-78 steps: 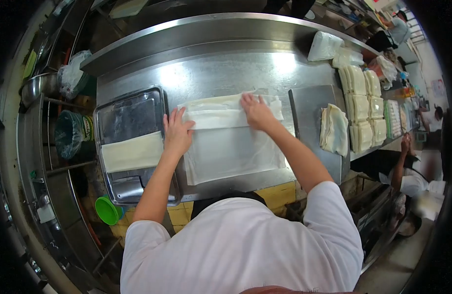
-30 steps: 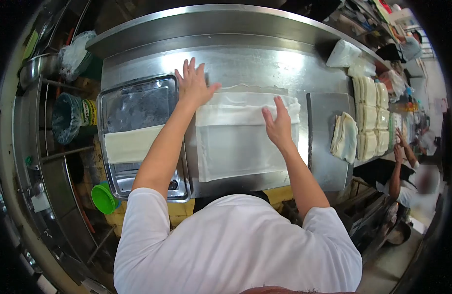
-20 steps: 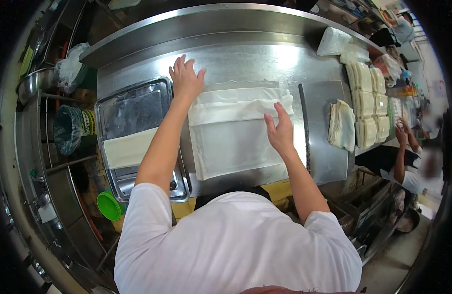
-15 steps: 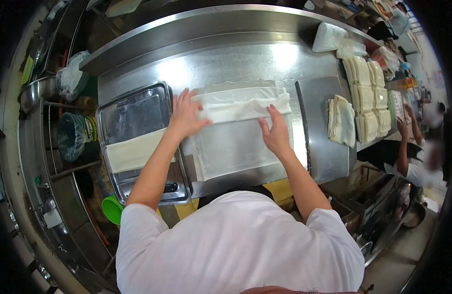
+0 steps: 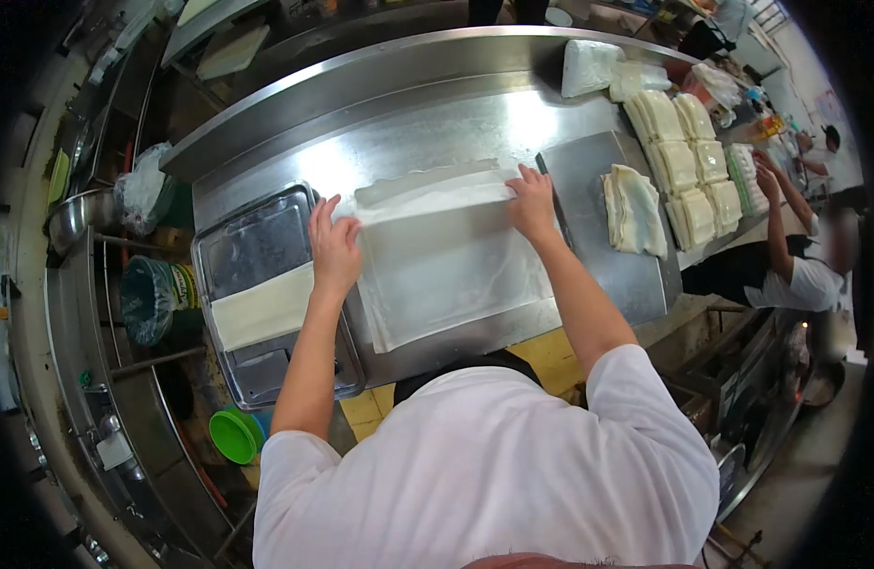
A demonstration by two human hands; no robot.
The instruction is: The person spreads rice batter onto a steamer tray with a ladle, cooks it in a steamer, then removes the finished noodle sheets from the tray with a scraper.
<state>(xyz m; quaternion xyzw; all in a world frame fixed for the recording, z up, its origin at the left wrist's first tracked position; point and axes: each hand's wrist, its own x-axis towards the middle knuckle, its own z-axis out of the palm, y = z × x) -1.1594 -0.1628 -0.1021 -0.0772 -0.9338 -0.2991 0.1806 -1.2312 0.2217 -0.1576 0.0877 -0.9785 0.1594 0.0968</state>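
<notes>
A thin, pale sheet (image 5: 446, 275), like cloth or dough, lies on the steel table in front of me. Along its far side runs a whiter folded band (image 5: 437, 201). My left hand (image 5: 335, 254) is at the band's left end, thumb and fingers closed on its edge. At the right end, my right hand (image 5: 534, 207) has its fingers curled and pinched on the edge. Left of the sheet, a cream-coloured folded strip (image 5: 262, 308) lies across a metal tray (image 5: 257, 237); my left forearm passes over the tray's right side.
To the right, a loosely folded cream sheet (image 5: 634, 211) rests on a metal board (image 5: 589, 180). Beyond are stacks of folded sheets (image 5: 679, 166) and plastic-wrapped packs (image 5: 591, 68). A co-worker's arms (image 5: 783, 204) reach in at far right. A green bucket (image 5: 236, 436) stands below left.
Both hands have closed from spread fingers onto the band's ends. The band looks flatter and less wrinkled than before. My view has shifted slightly.
</notes>
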